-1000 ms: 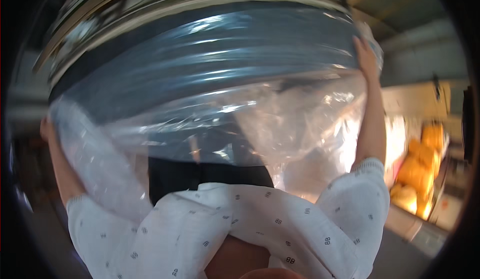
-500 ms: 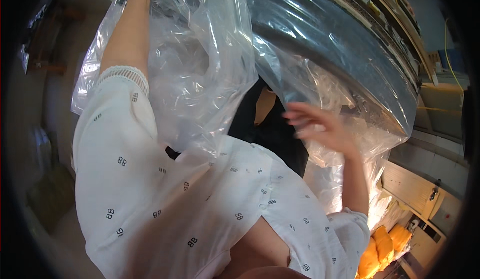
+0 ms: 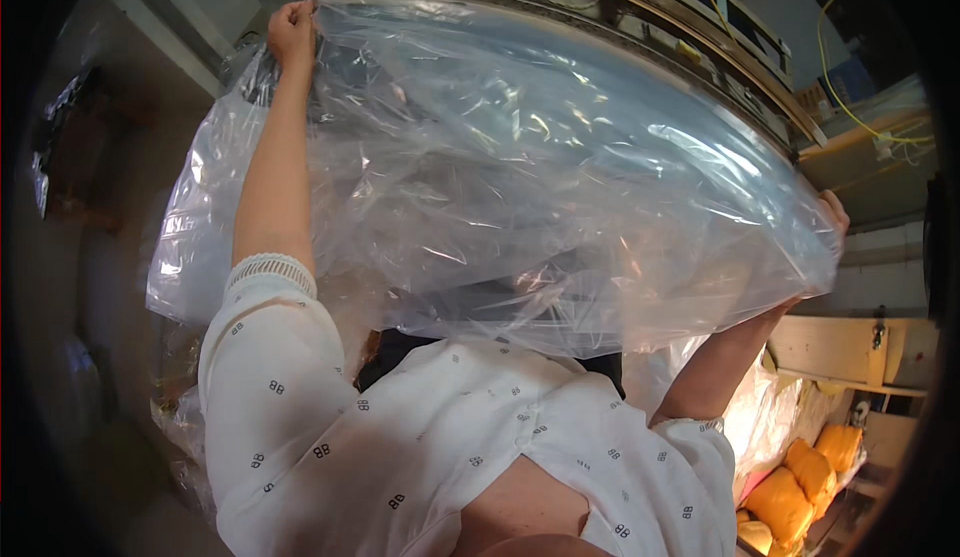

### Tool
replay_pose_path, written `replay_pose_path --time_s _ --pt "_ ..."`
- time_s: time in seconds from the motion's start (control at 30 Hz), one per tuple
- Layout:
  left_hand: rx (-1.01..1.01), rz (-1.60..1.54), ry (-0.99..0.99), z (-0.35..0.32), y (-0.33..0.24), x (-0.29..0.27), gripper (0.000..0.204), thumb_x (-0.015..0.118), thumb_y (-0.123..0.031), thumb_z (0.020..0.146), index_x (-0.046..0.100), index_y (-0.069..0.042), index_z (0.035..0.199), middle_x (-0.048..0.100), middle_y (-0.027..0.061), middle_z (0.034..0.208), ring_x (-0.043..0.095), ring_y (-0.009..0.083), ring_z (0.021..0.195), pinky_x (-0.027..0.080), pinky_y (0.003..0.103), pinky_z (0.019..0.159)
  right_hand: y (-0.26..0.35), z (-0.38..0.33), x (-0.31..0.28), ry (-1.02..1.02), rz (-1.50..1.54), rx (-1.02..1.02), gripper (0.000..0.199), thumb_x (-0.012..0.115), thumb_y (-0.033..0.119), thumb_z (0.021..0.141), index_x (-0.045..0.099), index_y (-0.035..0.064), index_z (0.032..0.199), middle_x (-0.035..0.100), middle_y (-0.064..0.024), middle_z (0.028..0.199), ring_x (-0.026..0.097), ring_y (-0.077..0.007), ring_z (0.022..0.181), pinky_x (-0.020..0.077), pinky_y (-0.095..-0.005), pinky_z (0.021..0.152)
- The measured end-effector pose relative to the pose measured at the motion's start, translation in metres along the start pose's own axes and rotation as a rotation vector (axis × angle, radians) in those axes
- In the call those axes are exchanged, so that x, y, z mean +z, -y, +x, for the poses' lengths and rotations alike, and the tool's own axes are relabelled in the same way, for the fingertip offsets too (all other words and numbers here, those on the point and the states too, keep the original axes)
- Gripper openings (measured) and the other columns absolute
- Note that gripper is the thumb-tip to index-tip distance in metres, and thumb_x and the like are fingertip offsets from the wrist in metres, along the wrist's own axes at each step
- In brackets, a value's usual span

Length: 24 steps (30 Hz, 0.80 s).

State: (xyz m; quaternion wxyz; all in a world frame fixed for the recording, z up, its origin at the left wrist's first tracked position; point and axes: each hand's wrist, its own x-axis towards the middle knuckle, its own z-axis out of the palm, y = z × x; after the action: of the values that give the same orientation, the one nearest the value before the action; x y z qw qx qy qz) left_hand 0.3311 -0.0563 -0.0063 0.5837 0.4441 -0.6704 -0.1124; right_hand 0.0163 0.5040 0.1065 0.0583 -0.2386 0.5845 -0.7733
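Observation:
A wide sheet of clear plastic film stretches across in front of me, wrinkled and shiny. At the far left, my left hand is closed, its fingers pinching the film's upper corner near the worktable edge. My right arm reaches out to the right, and my right hand grips the film's right end. Part of that hand is behind the plastic, with only some fingers showing plainly. The film hangs toward my lap, and its left part droops below my left forearm.
A long worktable edge with wooden rails curves along the far side. Yellow cords hang at the upper right. Orange bundles lie at the lower right, beside a wooden cabinet with a latch.
The bunched film is now spread wide across the front. My right hand has moved from near the middle out to the film's right end; my left hand now shows fully at the far left.

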Motion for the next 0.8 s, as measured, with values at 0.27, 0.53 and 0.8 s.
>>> replay_pose_path --time_s 0.27,0.53,0.8 --pt "-0.113 0.067 0.010 0.010 0.016 0.018 0.035 0.063 -0.038 0.075 0.067 -0.005 0.082 0.065 0.0106 0.079 0.061 0.0227 0.072 0.045 0.031 0.068 -0.017 -0.098 0.097 0.158 0.397 -0.088 0.050 0.041 0.047 0.086 0.041 0.0078 0.118 0.044 -0.0104 0.117 0.042 -0.0255 0.107 0.0376 -0.0416 0.089" --pt "0.073 0.024 0.213 0.010 0.035 0.023 0.029 0.062 -0.031 0.075 0.064 -0.005 0.087 0.064 0.0086 0.077 0.059 0.0200 0.070 0.044 0.031 0.066 0.125 -0.013 -0.112 -0.714 -0.151 -0.491 0.030 0.037 0.033 0.092 0.053 0.0093 0.086 0.058 -0.0048 0.081 0.053 -0.0165 0.075 0.0418 -0.0294 0.072" --pt "0.323 0.254 0.374 0.047 0.125 0.015 0.028 0.054 -0.025 0.076 0.059 -0.002 0.090 0.060 0.0140 0.082 0.057 0.0276 0.075 0.042 0.034 0.068 0.000 -0.079 -0.069 -0.160 -0.784 -0.218 0.032 0.046 0.029 0.088 0.056 0.0033 0.104 0.061 -0.0102 0.096 0.056 -0.0240 0.093 0.0422 -0.0351 0.082"
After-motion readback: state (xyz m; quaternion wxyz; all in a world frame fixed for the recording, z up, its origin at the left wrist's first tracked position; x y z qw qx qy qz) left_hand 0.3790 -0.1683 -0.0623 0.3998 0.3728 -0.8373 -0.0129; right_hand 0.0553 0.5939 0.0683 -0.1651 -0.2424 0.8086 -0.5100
